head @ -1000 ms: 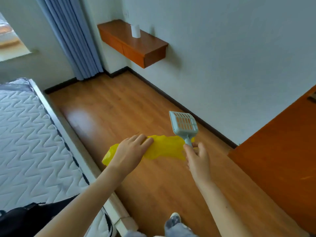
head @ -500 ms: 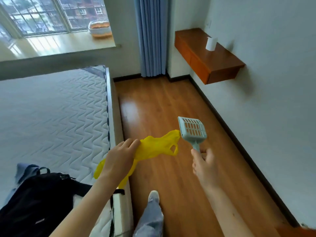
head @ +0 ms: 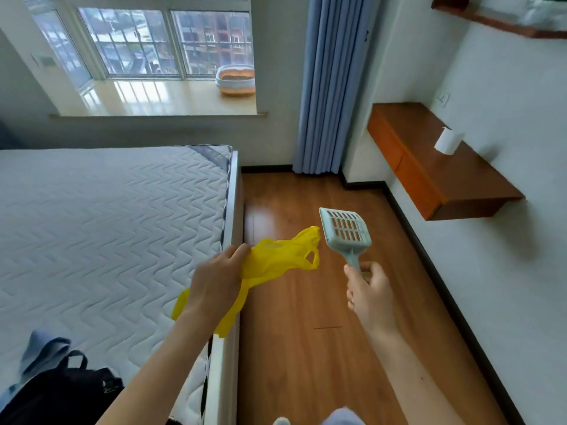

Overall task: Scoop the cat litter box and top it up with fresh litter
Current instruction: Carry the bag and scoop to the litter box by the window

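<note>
One slotted litter scoop [head: 345, 233], pale blue-grey, stands up from the right hand [head: 369, 291], whose fingers are curled round its short handle; the scoop's basket holds nothing that can be seen and points away toward the far wall. One yellow plastic bag [head: 276, 260] is bunched in the left hand [head: 216, 282], fingers closed over its middle, so that one crumpled end with a handle loop trails toward the scoop without touching it and the other end hangs below the wrist, over the edge of the mattress [head: 107, 225]. Whether the bag has anything in it cannot be told; it looks limp and flat.

One litter box [head: 235, 79], a round pale tray with an orange-brown filling, sits on the window ledge [head: 153, 96] at its right end, near the blue curtain [head: 328, 84], well apart from both hands. One white roll [head: 448, 140] stands on the one wooden wall shelf [head: 445, 173] to the right. One black backpack [head: 58, 394] lies on the near corner of the mattress, a blue cloth [head: 43, 351] just beside it. Both hands hover over the strip of wooden floor [head: 306, 348] between bed and wall
</note>
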Demonstrator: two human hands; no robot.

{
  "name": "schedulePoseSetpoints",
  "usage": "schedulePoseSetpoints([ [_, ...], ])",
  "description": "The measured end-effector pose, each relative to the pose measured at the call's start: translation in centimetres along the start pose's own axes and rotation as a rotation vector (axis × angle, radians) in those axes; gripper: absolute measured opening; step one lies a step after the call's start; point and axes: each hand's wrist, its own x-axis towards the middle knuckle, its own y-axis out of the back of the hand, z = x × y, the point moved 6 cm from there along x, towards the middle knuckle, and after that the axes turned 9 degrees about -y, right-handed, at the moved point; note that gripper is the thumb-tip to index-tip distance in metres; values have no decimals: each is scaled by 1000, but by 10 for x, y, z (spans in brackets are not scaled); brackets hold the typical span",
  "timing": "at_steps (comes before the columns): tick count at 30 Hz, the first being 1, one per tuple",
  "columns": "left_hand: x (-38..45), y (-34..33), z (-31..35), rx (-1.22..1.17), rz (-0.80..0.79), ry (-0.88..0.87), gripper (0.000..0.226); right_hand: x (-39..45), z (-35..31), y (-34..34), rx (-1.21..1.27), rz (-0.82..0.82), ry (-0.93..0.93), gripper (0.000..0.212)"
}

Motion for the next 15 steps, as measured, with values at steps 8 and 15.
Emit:
schedulePoseSetpoints([
  [8,99,-58,-35,13,-28,99,55,132,-33,-35,-63,-84,-31,22],
  [15,236,-99,-48,51,-11,214,54,284,-91,-53,-103,-158,-7,20],
])
